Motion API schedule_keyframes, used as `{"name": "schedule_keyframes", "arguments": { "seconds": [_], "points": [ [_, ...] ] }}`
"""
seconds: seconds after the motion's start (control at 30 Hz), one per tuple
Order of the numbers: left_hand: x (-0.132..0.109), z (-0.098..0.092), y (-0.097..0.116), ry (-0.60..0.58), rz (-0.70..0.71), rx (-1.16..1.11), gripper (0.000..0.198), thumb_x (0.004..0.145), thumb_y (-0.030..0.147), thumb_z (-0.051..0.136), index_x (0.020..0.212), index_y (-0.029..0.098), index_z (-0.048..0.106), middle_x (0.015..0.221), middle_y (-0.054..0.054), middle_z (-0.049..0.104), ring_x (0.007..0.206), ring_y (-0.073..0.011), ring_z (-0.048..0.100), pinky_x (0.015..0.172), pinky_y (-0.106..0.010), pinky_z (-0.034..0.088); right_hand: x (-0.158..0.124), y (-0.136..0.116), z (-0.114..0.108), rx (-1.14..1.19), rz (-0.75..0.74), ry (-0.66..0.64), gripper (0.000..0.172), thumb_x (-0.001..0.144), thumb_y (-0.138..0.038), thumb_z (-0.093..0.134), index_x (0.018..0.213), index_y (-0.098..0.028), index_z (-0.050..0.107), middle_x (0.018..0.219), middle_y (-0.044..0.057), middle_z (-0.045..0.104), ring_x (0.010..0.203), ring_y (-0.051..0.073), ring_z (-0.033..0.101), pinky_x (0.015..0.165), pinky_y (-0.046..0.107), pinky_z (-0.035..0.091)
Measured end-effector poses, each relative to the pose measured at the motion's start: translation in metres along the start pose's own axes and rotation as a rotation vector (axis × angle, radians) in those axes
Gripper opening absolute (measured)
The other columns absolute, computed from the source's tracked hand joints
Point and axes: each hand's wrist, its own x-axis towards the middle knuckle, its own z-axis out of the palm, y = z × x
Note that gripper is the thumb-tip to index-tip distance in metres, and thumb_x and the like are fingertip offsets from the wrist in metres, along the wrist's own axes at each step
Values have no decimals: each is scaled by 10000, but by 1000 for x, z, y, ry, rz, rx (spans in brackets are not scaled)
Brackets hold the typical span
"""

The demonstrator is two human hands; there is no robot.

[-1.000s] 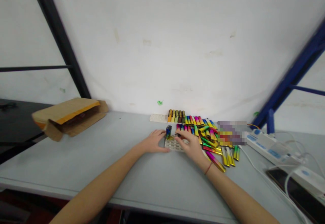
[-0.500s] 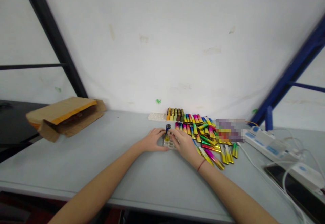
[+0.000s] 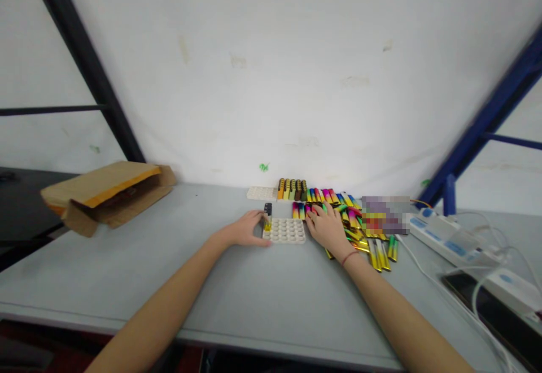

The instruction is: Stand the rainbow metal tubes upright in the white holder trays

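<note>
A white tray with round holes (image 3: 286,231) lies on the grey table (image 3: 237,294) in front of me. One dark-topped, yellow lighter (image 3: 267,217) stands upright in its far left corner. My left hand (image 3: 247,229) rests against the tray's left edge, fingers curled by that lighter. My right hand (image 3: 326,227) lies flat, fingers spread, on a heap of shiny multicoloured lighters (image 3: 359,232) just right of the tray. A second white tray (image 3: 260,193) with a row of upright lighters (image 3: 293,189) stands by the wall.
An open cardboard box (image 3: 105,193) lies on its side at the far left. White power strips (image 3: 449,235) with cables and a dark phone (image 3: 486,311) occupy the right. A black post (image 3: 91,74) and a blue beam (image 3: 486,119) lean against the wall.
My right hand left the tray, where it had been placing the lighter, and moved right onto the loose heap. The lighter now stands alone in the tray. The left hand stayed.
</note>
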Motion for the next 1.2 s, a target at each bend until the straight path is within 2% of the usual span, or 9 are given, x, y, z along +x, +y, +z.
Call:
{"name": "schedule_keyframes", "arguments": {
  "seconds": [0.33, 0.43, 0.53, 0.63, 0.73, 0.83, 0.93, 1.07, 1.2],
  "points": [
    [-4, -9, 7, -40, -44, -4, 568, 645, 533, 737, 1044, 173, 553, 1197, -102, 550, 1123, -304, 536, 1033, -406, 400, -1, 2, -3, 97, 16, -92, 317, 946, -333, 439, 968, -199, 725, 1119, 88, 690, 1155, 285, 484, 926, 408, 344],
    [-4, -9, 8, -48, -54, 4, 580, 645, 537, 733, 1049, 161, 554, 1207, -118, 547, 1140, -312, 529, 1039, -411, 395, 2, 0, -1, 91, -27, -61, 358, 949, -250, 386, 1154, -189, 674, 1254, 90, 629, 1215, 278, 448, 985, 405, 315],
    [-4, -10, 8, -67, -70, 10, 623, 643, 536, 730, 1099, 153, 546, 1243, -126, 538, 1164, -318, 518, 1050, -414, 387, 7, -4, 3, 94, -126, -90, 505, 901, -120, 367, 1371, -232, 516, 1424, 62, 498, 1340, 262, 338, 1055, 422, 251],
    [-5, -12, 7, -102, -100, 21, 692, 637, 562, 724, 1166, 158, 532, 1295, -122, 521, 1220, -323, 486, 1076, -411, 363, 9, -6, 7, 103, -165, -156, 551, 875, -93, 369, 1383, -258, 503, 1461, 42, 458, 1395, 282, 262, 1078, 482, 209],
    [-7, -16, 3, -152, -151, 44, 771, 624, 605, 716, 1217, 150, 523, 1374, -141, 471, 1294, -333, 425, 1111, -407, 319, 7, -5, 9, 140, -184, -179, 554, 866, -89, 372, 1372, -261, 516, 1432, 32, 495, 1399, 288, 260, 1078, 503, 213],
    [-11, -23, -5, -172, -205, 67, 822, 589, 646, 725, 1227, 160, 543, 1414, -141, 449, 1337, -350, 378, 1124, -406, 301, 3, -3, 7, 195, -218, -155, 488, 886, -145, 400, 1336, -251, 556, 1386, 34, 543, 1383, 296, 290, 1085, 515, 221],
    [-17, -31, -14, -144, -231, 62, 828, 554, 669, 738, 1210, 191, 574, 1362, -113, 514, 1304, -357, 423, 1099, -410, 341, 0, -4, 3, 253, -277, -96, 400, 920, -198, 410, 1256, -212, 626, 1300, 55, 612, 1333, 284, 376, 1089, 483, 260],
    [-23, -43, -26, -119, -295, 54, 835, 540, 665, 739, 1209, 198, 566, 1351, -109, 522, 1267, -352, 463, 1093, -426, 349, -1, -8, -4, 314, -383, -50, 301, 942, -220, 447, 1059, -171, 719, 1093, 80, 703, 1075, 235, 568, 1008, 396, 379],
    [-25, -47, -32, -123, -350, 53, 859, 546, 682, 714, 1205, 159, 547, 1349, -144, 506, 1258, -343, 470, 1095, -400, 348, -5, -16, -5, 397, -293, -45, 244, 924, -217, 516, 859, -163, 745, 961, 87, 715, 931, 212, 606, 887, 342, 450]
  ]
}}
